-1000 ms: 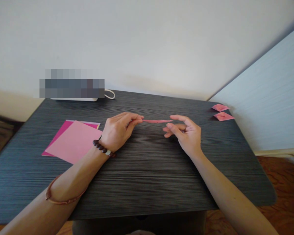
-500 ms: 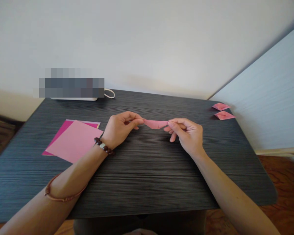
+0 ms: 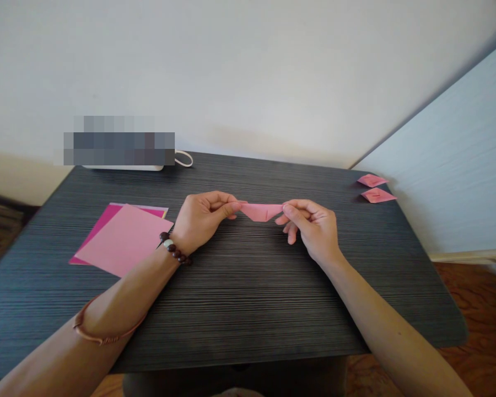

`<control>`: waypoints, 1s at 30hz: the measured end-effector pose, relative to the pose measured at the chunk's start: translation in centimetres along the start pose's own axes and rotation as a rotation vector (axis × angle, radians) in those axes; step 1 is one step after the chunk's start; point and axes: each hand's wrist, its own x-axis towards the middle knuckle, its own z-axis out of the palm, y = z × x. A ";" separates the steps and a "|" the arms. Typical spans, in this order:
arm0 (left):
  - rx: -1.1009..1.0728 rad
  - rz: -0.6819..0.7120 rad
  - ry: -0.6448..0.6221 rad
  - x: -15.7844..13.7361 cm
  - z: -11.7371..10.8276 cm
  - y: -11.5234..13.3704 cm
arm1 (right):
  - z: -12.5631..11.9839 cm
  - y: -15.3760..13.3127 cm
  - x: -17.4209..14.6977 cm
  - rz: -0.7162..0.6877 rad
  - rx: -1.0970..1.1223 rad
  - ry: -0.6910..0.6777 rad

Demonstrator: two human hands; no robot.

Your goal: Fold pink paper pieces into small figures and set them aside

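Note:
Between my two hands a small folded pink paper boat is stretched out, its long straight edge on top and its narrower side facing down. Thumb and forefinger of my left hand pinch its left tip. My right hand pinches the right tip, its other fingers curled loosely below. A short dark crease or slit shows on the near side of the paper. Two similar folded pink paper boats lie at the table's far right corner.
Left of my left hand, a light pink square sheet overlaps a magenta sheet on the dark table. A blurred-out object on a white base, with a white cord loop, stands at the back left against the wall.
The folded paper has tilted slightly, so more of its near side shows. Both hands keep their pinch at its ends and have shifted very little.

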 end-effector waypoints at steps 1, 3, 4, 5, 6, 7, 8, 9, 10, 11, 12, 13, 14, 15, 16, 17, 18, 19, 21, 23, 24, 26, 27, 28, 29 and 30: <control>0.013 -0.004 0.011 0.0 0.0 0.0 | 0.0 0.0 0.0 -0.002 -0.011 0.002; -0.010 -0.034 0.042 0.0 0.1 0.0 | 0.1 -0.1 -0.1 0.000 -0.027 0.006; -0.050 -0.056 0.051 0.0 0.2 0.1 | 0.1 -0.1 0.0 0.007 -0.026 0.009; -0.104 -0.079 0.054 0.0 0.2 0.1 | 0.1 -0.1 0.0 0.017 -0.016 0.013; -0.162 -0.099 0.050 0.0 0.3 0.1 | 0.1 0.0 0.1 0.030 -0.001 0.021; -0.217 -0.114 0.038 0.0 0.4 0.1 | 0.0 0.1 0.1 0.046 0.016 0.031; -0.260 -0.125 0.020 -0.1 0.4 0.1 | 0.0 0.2 0.2 0.061 0.033 0.043; -0.292 -0.135 0.001 -0.1 0.5 0.1 | 0.0 0.4 0.3 0.072 0.049 0.055; -0.316 -0.143 -0.015 -0.1 0.5 0.0 | -0.1 0.5 0.4 0.081 0.065 0.064; -0.335 -0.150 -0.026 -0.1 0.5 0.0 | -0.1 0.6 0.5 0.087 0.079 0.068; -0.349 -0.157 -0.034 -0.1 0.5 0.0 | -0.1 0.7 0.6 0.092 0.091 0.071; -0.362 -0.165 -0.038 -0.1 0.5 -0.1 | -0.1 0.8 0.6 0.094 0.102 0.073; -0.375 -0.173 -0.036 0.0 0.5 -0.1 | 0.0 0.7 0.6 0.096 0.111 0.074; -0.385 -0.180 -0.032 0.0 0.5 -0.1 | 0.1 0.7 0.6 0.099 0.119 0.076; -0.392 -0.187 -0.028 0.0 0.5 -0.1 | 0.1 0.6 0.6 0.101 0.125 0.081; -0.394 -0.192 -0.026 0.0 0.5 -0.1 | 0.2 0.5 0.5 0.102 0.129 0.084; -0.394 -0.196 -0.028 0.0 0.5 -0.1 | 0.3 0.4 0.5 0.103 0.130 0.087; -0.392 -0.196 -0.031 0.0 0.5 -0.1 | 0.3 0.3 0.5 0.103 0.130 0.085; -0.383 -0.195 -0.035 0.0 0.5 0.0 | 0.3 0.3 0.5 0.101 0.128 0.070; -0.378 -0.192 -0.035 0.0 0.5 0.0 | 0.1 0.4 0.5 0.102 0.131 0.048; -0.376 -0.189 -0.029 0.0 0.6 0.0 | 0.1 0.5 0.5 0.104 0.133 0.038; -0.368 -0.181 -0.007 0.0 0.6 0.0 | 0.0 0.7 0.5 0.106 0.129 0.025; -0.359 -0.180 0.007 0.0 0.6 0.0 | 0.0 0.7 0.5 0.106 0.121 0.019; -0.348 -0.182 0.021 0.0 0.6 0.0 | 0.0 0.7 0.4 0.104 0.110 0.012; -0.338 -0.187 0.035 0.0 0.7 0.0 | 0.1 0.7 0.4 0.098 0.097 0.005; -0.328 -0.193 0.046 -0.1 0.7 0.0 | 0.1 0.6 0.3 0.090 0.085 0.000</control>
